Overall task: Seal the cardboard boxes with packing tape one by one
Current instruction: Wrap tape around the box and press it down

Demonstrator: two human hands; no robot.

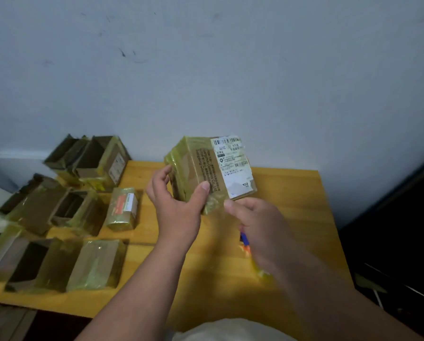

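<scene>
Above the table's (292, 193) far edge, gripping a taped box (206, 168) with left hand (179, 200), right hand (260, 225) pinching tape (216, 205).

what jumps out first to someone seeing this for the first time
The taped box with a white label, held above the yellow table: the left hand grips it, and the right hand is at its lower corner. Left of it on the table lie open boxes wrapped in yellowish tape.

A pale grey-blue wall (230, 70), scuffed with dark marks, fills the upper frame. A yellow wooden table (292, 193) occupies the lower centre. Dark furniture (403, 230) stands at right. Lighting is dim.
</scene>
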